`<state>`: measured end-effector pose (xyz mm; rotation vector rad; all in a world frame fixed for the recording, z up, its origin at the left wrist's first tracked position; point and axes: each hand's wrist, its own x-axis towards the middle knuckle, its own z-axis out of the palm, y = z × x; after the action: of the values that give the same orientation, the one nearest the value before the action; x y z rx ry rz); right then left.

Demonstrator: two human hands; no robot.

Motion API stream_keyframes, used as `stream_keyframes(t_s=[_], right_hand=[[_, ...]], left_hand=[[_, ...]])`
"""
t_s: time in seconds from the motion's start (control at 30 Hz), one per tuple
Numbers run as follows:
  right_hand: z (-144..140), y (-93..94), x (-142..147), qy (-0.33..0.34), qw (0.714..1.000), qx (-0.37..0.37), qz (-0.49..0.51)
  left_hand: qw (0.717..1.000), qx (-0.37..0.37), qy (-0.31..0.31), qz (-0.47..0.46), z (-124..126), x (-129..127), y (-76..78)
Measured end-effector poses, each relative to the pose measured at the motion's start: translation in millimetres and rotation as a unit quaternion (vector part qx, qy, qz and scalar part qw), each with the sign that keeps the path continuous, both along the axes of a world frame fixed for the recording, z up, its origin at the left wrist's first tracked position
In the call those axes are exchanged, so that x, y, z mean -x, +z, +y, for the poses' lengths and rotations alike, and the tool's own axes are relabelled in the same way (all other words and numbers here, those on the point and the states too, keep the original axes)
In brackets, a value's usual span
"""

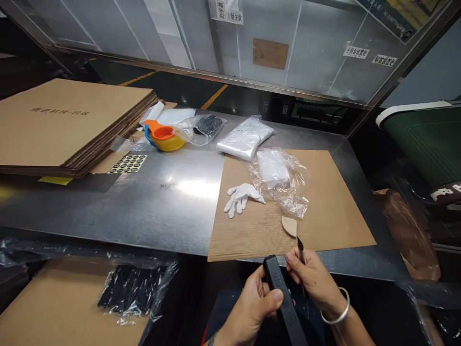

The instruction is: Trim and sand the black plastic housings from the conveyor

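My left hand (254, 302) is closed around a long black bar-shaped part (285, 303) with raised lettering on its face, its thumb pressed on the side. Close beside it, my right hand (312, 276) pinches a slim craft knife (301, 250), its dark blade pointing up and away from me. The blade and the bar are apart. Just past the knife tip, a beige wedge-shaped pad (289, 226) lies on a flat cardboard sheet (331, 202). A white glove (242, 198) and a crumpled clear plastic bag (293, 178) with white material inside also rest on this sheet.
A tall stack of flat cardboard (72, 125) covers the table's left end. Along the back are orange and yellow bowls (163, 137), a bag with dark contents (209, 125) and white plastic packets (245, 137). Below the front edge sits an open box with black bagged items (133, 290).
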<state>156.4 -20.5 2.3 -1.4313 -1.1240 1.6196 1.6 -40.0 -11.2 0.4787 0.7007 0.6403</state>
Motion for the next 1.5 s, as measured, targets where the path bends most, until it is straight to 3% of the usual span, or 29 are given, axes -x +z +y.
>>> stream_keyframes(t_s=[0.2, 0.3, 0.4, 0.47, 0.63, 0.77, 0.87, 0.97, 1.0, 1.07, 1.17, 1.3, 1.37, 1.5], right_hand=[[-8.6, 4.5, -4.5, 0.026, 1.0, -0.015, -0.003], [-8.8, -5.3, -13.0, 0.023, 0.991, -0.047, -0.126], [-3.6, -26.5, -32.5, -0.036, 0.943, -0.087, -0.318], [2.9, -43.4, -49.7, -0.081, 0.91, -0.094, -0.396], [23.6, -76.4, -85.1, -0.137, 0.845, -0.121, -0.502], [29.7, -80.9, -88.8, -0.147, 0.821, -0.155, -0.529], [18.8, -67.4, -74.3, -0.116, 0.83, -0.195, -0.509], [-1.0, -46.4, -50.1, 0.047, 0.889, -0.276, -0.362], [-7.1, -40.1, -41.7, 0.108, 0.898, -0.307, -0.296], [-15.7, -31.2, -27.5, 0.153, 0.896, -0.352, -0.225], [-18.6, -27.5, -20.1, 0.087, 0.901, -0.362, -0.224], [-15.1, -29.3, -38.1, 0.039, 0.914, -0.321, -0.245], [-13.2, -27.6, -49.8, 0.048, 0.91, -0.317, -0.262], [-6.4, -15.4, -59.2, 0.067, 0.903, -0.331, -0.266]], left_hand=[[1.0, 0.015, 0.014, -0.005, 2.0, -2.6, 0.2], [1.0, 0.02, 0.009, 0.015, 1.8, -1.2, -1.3], [0.999, 0.018, 0.016, 0.037, 1.1, -0.1, -5.1], [0.998, 0.018, 0.024, 0.051, 0.6, -0.6, -8.5], [0.994, 0.02, 0.074, 0.073, 2.1, -7.0, -11.7], [0.984, 0.036, 0.153, 0.085, 8.1, -14.6, -4.8], [0.975, 0.051, 0.206, 0.073, 13.4, -18.3, -0.7], [0.966, 0.066, 0.24, 0.069, 16.8, -19.5, 0.7], [0.963, 0.069, 0.252, 0.068, 17.3, -19.6, 1.2], [0.958, 0.069, 0.272, 0.06, 17.5, -19.8, 2.7], [0.957, 0.064, 0.28, 0.041, 16.9, -19.8, 4.1], [0.952, 0.033, 0.294, 0.074, 16.6, -12.2, -4.2], [0.944, -0.028, 0.301, 0.131, 16.5, -2.7, -12.2], [0.923, -0.184, 0.244, 0.234, 13.8, 19.8, -24.3]])
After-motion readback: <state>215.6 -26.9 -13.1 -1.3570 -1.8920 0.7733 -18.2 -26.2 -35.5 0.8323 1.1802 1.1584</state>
